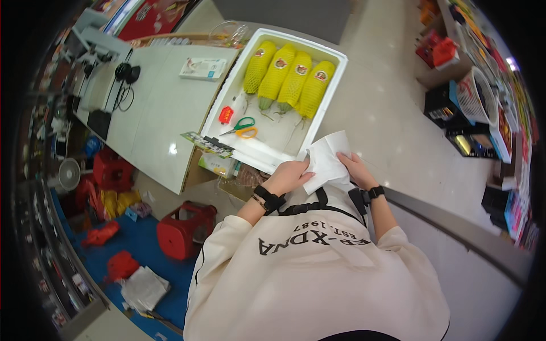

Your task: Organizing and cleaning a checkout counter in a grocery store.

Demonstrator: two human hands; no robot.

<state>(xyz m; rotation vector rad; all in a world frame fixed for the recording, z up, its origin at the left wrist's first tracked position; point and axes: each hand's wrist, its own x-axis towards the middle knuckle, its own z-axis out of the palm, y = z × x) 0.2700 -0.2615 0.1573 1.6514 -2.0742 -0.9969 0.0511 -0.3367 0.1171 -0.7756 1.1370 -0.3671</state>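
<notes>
Between my two hands is a white paper sheet or tissue (328, 160), creased and held close to my body. My left hand (291, 175) grips its left edge, and my right hand (356, 169) grips its right side. Just beyond them lies a white foam box (340, 64). Several long melons in yellow foam nets (279, 70), bearing round stickers, lie side by side at its far end. Scissors with one green and one orange handle (245, 128) rest inside near the left wall, beside a small red packet (226, 115).
Left of the box stands a white counter (158, 102) with a flat white carton (203, 69). A red plastic stool (183, 230) is at the lower left. Black boxes (448, 104) and a white basket (475, 96) stand by the shelves on the right. A metal rail (452, 230) runs at the right.
</notes>
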